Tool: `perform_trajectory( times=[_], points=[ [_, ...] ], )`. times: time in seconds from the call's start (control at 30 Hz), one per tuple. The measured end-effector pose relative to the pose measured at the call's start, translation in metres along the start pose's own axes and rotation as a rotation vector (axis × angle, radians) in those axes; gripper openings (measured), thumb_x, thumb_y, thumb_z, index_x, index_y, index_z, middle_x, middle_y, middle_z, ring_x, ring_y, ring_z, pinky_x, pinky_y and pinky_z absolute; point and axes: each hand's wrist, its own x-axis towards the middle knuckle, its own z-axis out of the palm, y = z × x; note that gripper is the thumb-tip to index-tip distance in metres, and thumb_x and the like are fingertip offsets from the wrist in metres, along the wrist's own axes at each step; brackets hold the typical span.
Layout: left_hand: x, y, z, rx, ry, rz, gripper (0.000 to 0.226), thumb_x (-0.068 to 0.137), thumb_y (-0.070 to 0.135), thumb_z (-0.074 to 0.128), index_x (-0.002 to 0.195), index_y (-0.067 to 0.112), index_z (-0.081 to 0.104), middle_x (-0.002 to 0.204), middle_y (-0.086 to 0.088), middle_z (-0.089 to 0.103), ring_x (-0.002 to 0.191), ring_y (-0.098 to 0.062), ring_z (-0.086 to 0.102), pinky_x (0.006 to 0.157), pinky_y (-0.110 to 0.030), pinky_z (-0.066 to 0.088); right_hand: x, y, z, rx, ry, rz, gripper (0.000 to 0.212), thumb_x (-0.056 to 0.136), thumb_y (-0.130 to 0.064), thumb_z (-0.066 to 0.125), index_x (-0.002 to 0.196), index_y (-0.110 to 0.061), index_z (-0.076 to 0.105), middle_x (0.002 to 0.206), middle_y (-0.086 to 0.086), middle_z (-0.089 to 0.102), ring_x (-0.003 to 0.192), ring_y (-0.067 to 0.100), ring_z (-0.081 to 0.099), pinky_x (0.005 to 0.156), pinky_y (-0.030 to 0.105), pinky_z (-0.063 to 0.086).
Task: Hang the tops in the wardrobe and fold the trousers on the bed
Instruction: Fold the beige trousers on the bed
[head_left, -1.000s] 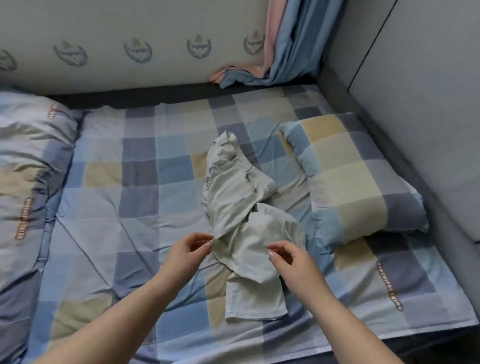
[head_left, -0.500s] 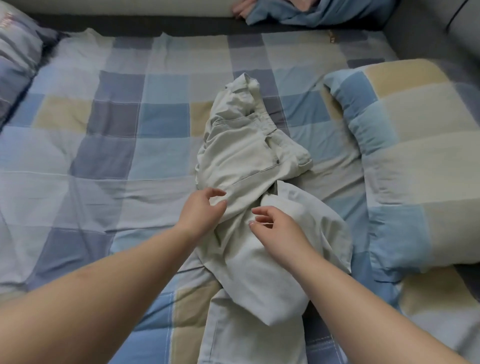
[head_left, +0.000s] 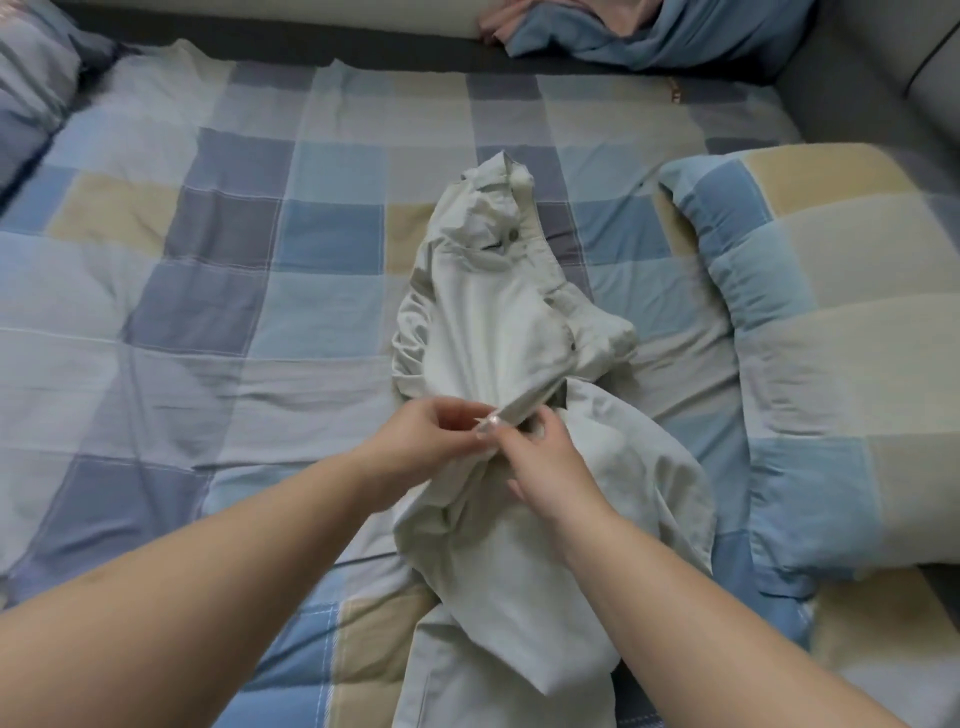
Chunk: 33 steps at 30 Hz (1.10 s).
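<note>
the bed (head_left: 218, 291) fills the view, checked cover in blue, grey and sand, with a matching pillow (head_left: 831, 332) lying to the right and a blue curtain (head_left: 675, 36) bunched at the far edge. down the middle lie the pale trousers (head_left: 488, 322), crumpled and twisted, waistband and a button at the far end, legs trailing back toward the person. so it looks like the folding step, and only its start: nothing is laid flat yet. both hands meet at the twist in the cloth. the left hand (head_left: 421, 441) pinches a ridge of fabric between thumb and fingertips; the right hand (head_left: 540, 462) has its fingers curled into the folds just beside it, gripping. next, i'd judge, the bunch needs shaking or pulling apart so the legs lie straight before any fold.
</note>
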Motion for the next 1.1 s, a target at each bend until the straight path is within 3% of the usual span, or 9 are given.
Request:
perform_trajectory(
  times=[0.1, 0.2, 0.4, 0.53, 0.63, 0.77, 0.87, 0.93, 1.1],
  points=[
    [-0.035, 0.020, -0.005, -0.086, -0.318, -0.005, 0.029, 0.088, 0.004, 0.064, 0.117, 0.008, 0.067, 0.111, -0.007, 0.071, 0.102, -0.013, 0.066, 0.081, -0.017, 0.050, 0.007, -0.023, 0.002, 0.277, 0.210, 0.071, 0.089, 0.081, -0.044, 0.067, 0.149, -0.012, 0.019, 0.149, 0.008, 0.036, 0.132, 0.026, 0.042, 0.109, 0.044, 0.036],
    [-0.070, 0.039, -0.012, -0.006, -0.571, 0.000, 0.025, 0.089, 0.003, 0.063, 0.114, 0.007, 0.069, 0.113, -0.009, 0.070, 0.102, -0.013, 0.064, 0.089, -0.022, 0.049, 0.002, -0.045, -0.008, 0.396, 0.359, 0.166, 0.087, 0.076, -0.050, 0.070, 0.143, -0.010, 0.033, 0.139, 0.009, 0.049, 0.122, 0.028, 0.051, 0.105, 0.042, 0.040],
    [-0.129, 0.098, -0.026, 0.283, -0.622, -0.064, 0.031, 0.085, 0.003, 0.068, 0.092, 0.033, 0.071, 0.090, 0.013, 0.071, 0.082, 0.002, 0.063, 0.081, -0.016, 0.048, -0.060, -0.093, -0.017, 0.537, 0.451, 0.046, 0.055, 0.079, -0.020, 0.073, 0.130, -0.012, 0.051, 0.119, 0.010, 0.063, 0.103, 0.026, 0.063, 0.094, 0.041, 0.051],
    [-0.166, 0.147, -0.029, 0.457, -0.564, 0.001, 0.027, 0.086, 0.009, 0.069, 0.093, 0.035, 0.066, 0.091, 0.014, 0.071, 0.084, 0.005, 0.064, 0.083, -0.013, 0.049, -0.117, -0.151, -0.030, 0.678, 0.222, 0.012, 0.040, 0.080, -0.011, 0.063, 0.120, -0.004, 0.060, 0.099, 0.012, 0.069, 0.084, 0.026, 0.067, 0.078, 0.038, 0.056],
    [-0.196, 0.202, -0.038, 0.289, -0.240, 0.135, 0.021, 0.085, 0.011, 0.070, 0.093, 0.030, 0.069, 0.091, 0.007, 0.074, 0.089, -0.002, 0.067, 0.082, -0.015, 0.050, -0.185, -0.185, -0.044, 0.578, -0.041, -0.039, 0.036, 0.081, -0.004, 0.052, 0.117, -0.004, 0.061, 0.085, 0.013, 0.068, 0.072, 0.024, 0.065, 0.063, 0.031, 0.054],
    [-0.241, 0.278, -0.052, 0.295, 0.139, 0.441, 0.036, 0.080, 0.015, 0.075, 0.104, 0.038, 0.060, 0.108, 0.007, 0.065, 0.099, -0.004, 0.061, 0.085, -0.015, 0.050, -0.267, -0.212, -0.073, 0.416, -0.293, -0.186, 0.031, 0.079, -0.017, 0.059, 0.107, -0.014, 0.070, 0.103, 0.018, 0.071, 0.089, 0.028, 0.068, 0.073, 0.035, 0.056],
    [-0.277, 0.325, -0.057, 0.474, 0.066, 0.509, 0.071, 0.072, 0.032, 0.080, 0.129, 0.045, 0.039, 0.142, 0.014, 0.039, 0.127, 0.002, 0.039, 0.106, -0.022, 0.036, -0.318, -0.237, -0.088, 0.322, -0.388, -0.288, 0.030, 0.072, -0.018, 0.060, 0.098, -0.014, 0.075, 0.095, 0.016, 0.072, 0.083, 0.023, 0.070, 0.068, 0.031, 0.056],
    [-0.300, 0.346, -0.056, 0.540, -0.048, 0.466, 0.074, 0.069, 0.039, 0.080, 0.132, 0.033, 0.043, 0.146, 0.011, 0.040, 0.131, -0.004, 0.039, 0.111, -0.029, 0.033, -0.351, -0.254, -0.095, 0.260, -0.430, -0.349, 0.028, 0.068, -0.013, 0.058, 0.090, -0.015, 0.077, 0.084, 0.011, 0.073, 0.075, 0.018, 0.069, 0.063, 0.026, 0.054],
    [-0.353, 0.384, -0.048, 0.342, -0.262, 0.468, 0.026, 0.075, 0.026, 0.079, 0.096, 0.020, 0.065, 0.092, 0.002, 0.069, 0.088, -0.014, 0.066, 0.084, -0.041, 0.057, -0.415, -0.294, -0.109, 0.053, -0.415, -0.497, 0.030, 0.064, -0.021, 0.060, 0.091, -0.017, 0.073, 0.083, 0.008, 0.068, 0.078, 0.021, 0.059, 0.065, 0.028, 0.048]
  ],
)
